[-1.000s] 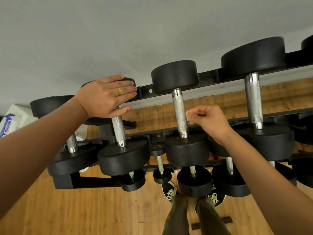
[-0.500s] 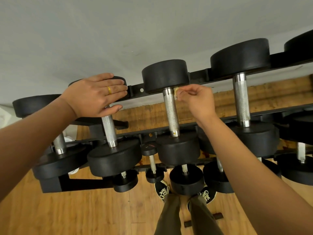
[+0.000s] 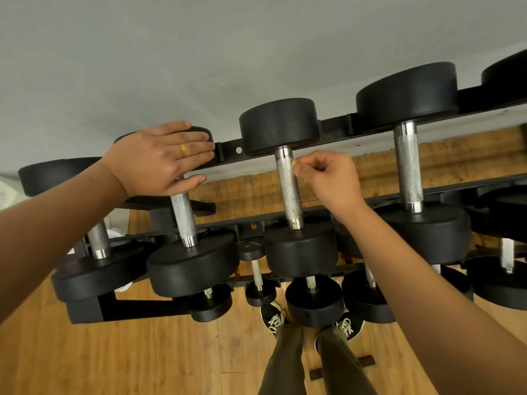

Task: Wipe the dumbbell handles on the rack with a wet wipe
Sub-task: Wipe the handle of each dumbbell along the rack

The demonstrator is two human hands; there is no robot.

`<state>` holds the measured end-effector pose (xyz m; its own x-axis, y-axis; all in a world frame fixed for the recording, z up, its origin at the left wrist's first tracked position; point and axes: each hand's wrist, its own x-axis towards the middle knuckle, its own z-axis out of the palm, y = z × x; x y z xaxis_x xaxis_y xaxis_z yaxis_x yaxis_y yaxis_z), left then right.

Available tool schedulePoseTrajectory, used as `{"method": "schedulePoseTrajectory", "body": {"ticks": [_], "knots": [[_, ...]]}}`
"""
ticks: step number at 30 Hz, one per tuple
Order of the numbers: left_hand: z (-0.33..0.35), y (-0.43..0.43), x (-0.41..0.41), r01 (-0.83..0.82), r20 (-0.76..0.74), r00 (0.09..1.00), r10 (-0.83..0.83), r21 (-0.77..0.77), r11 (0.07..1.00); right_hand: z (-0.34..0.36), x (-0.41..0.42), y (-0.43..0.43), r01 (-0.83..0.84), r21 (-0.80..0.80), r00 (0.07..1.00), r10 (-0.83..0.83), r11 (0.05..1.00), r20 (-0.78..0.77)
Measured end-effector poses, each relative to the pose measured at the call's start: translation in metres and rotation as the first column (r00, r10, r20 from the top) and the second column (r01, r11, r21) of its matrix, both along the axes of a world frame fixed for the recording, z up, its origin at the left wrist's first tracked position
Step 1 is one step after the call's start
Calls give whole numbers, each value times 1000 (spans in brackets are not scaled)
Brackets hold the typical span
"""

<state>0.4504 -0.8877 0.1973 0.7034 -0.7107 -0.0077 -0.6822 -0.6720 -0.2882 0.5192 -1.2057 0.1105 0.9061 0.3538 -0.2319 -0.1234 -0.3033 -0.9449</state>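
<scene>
We are reaching both arms forward over the top tier of the rack [image 3: 336,128], with the hands well apart. We are laying our left hand [image 3: 159,161] flat on the far head of the second dumbbell [image 3: 191,263] from the left. Its fingers are straight and together, and the thumb is stretching out beside the upper end of that dumbbell's handle. A gold ring [image 3: 183,151] is showing on one finger. We are curling the fingers of our right hand [image 3: 332,181] and pinching a small pale scrap, apparently the wet wipe [image 3: 294,164], between thumb and forefinger. We are holding it against the right side of the middle dumbbell handle [image 3: 288,195], close to the far head.

This handle is lying across the two rails of the top tier, a knurled silver bar between two round black heads. Small yellowish specks are showing on its surface, and a yellowish mark is sitting at its near collar. Our fingers are hiding most of the wipe, so we are unable to tell its size or condition
</scene>
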Motion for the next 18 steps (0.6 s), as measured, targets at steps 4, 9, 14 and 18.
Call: {"method": "schedulePoseTrajectory", "body": {"ticks": [4,9,14,18], "knots": [[-1,-1,0,1,1,1000,-1,-9,1000,5,1,0,-50,-33,998,51,998,21],[0,0,0,-4,-7,1000,4,-12,1000,-3,-39,-40,-249,-149,965,232,957,-122],[0,-1,0,-4,-6,1000,4,-15,1000,4,-12,-23,-178,-147,984,173,973,-48],[-1,-1,0,3,-6,1000,-3,-27,1000,5,-24,-28,-196,-132,979,187,972,-79]]}}
